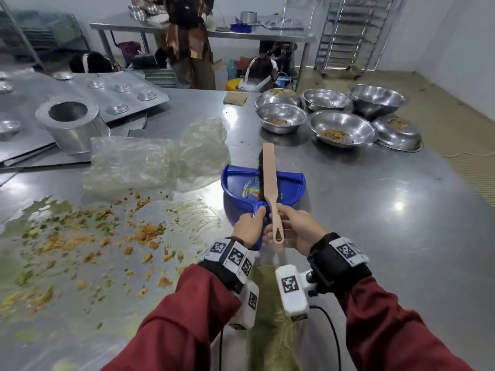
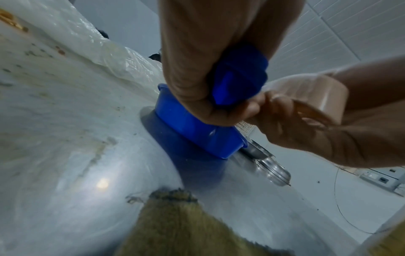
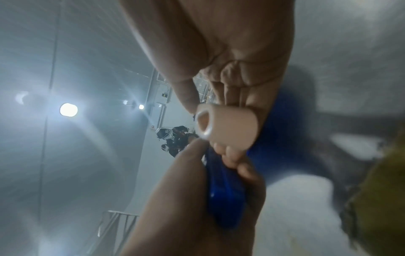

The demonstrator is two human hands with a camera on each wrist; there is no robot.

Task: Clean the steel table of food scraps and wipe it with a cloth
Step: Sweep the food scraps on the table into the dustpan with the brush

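A blue dustpan sits on the steel table in front of me. My left hand grips its blue handle. A beige brush with dark bristles lies along the pan, and my right hand holds its handle. Orange and green food scraps are smeared over the table to the left. An olive cloth lies at the near edge under my wrists; it also shows as cloth in the left wrist view.
Crumpled clear plastic lies left of the dustpan. Several steel bowls with scraps stand at the far right. A steel cylinder and trays sit at the far left. A person stands at a second table behind.
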